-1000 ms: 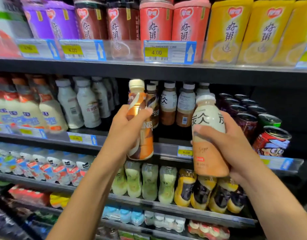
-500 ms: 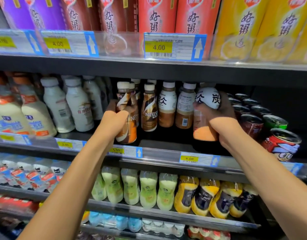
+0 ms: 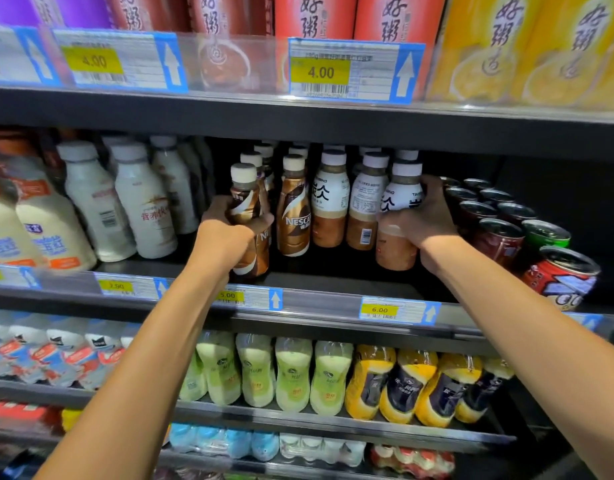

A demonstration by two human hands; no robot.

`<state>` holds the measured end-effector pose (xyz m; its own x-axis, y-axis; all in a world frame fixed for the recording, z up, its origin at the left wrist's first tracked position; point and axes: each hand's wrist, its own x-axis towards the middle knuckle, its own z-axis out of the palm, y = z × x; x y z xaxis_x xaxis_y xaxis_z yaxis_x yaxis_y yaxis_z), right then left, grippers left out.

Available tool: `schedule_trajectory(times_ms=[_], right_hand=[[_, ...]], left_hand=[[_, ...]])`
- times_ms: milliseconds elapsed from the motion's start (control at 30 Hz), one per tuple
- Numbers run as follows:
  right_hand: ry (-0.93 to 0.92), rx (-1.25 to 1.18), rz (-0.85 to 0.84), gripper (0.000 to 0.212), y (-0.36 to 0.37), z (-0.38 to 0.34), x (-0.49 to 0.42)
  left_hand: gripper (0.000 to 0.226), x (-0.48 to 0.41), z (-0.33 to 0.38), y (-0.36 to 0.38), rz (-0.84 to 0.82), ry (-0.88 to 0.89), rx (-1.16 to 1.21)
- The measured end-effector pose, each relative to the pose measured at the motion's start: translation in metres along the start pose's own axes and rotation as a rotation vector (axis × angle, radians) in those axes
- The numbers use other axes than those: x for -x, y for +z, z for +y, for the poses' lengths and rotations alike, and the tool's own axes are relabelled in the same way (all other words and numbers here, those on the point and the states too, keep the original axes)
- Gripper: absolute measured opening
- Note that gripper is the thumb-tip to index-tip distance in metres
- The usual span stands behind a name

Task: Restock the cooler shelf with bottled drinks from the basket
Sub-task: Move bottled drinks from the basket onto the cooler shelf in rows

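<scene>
Head view shows both hands working at the cooler shelf (image 3: pixel 326 278), and I give all positions relative to the standing Nescafé bottle (image 3: pixel 293 216) at the front of its row. Just left of it, my left hand (image 3: pixel 226 237) grips a brown swirl-labelled coffee bottle (image 3: pixel 246 202), fingers (image 3: pixel 264 221) curled closed round its middle. To the right of it, past two white-capped bottles, my right hand (image 3: pixel 419 223) grips a white-and-tan tea bottle (image 3: pixel 400 202), fingers (image 3: pixel 390 221) likewise wrapped tight round the body. Both bottles are upright and low over the shelf deck, forward of the rows behind the Nescafé bottle; I cannot tell whether either base is seated. The basket is out of view.

- Hazard 1: releasing before a base sits flat. The coffee bottle stands nearer the front edge than the Nescafé bottle, so a tilt forward would likely carry it over the price rail (image 3: pixel 333 303).
- Hazard 2: pushing back too hard. Either bottle can strike the one behind it and topple the row.
- Hazard 3: the cans (image 3: pixel 499 237) lie close to the right of my right hand, on the far side from the Nescafé bottle. Opening that hand wide or drawing it out sideways may knock one loose.
- Hazard 4: my left thumb side sits almost against the Nescafé bottle, so a careless withdrawal could drag it forward.
</scene>
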<state>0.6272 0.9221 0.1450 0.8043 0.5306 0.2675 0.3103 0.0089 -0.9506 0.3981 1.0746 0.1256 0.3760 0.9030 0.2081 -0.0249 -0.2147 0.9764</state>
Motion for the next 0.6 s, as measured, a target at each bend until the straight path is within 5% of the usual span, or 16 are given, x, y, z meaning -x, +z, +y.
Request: schedule_trajectory(times_ms=[333,600], right_hand=[[-0.016,0.054,0.032,0.074,-0.013,0.014,-0.010],[-0.034,0.105,0.086,0.085,-0.010,0.020,-0.019]], left_hand=[[0.063,-0.008,-0.010,-0.001,0.062,-0.010,0.007],[0.055,-0.010,-0.013,0.000,0.088,0.024,-0.075]])
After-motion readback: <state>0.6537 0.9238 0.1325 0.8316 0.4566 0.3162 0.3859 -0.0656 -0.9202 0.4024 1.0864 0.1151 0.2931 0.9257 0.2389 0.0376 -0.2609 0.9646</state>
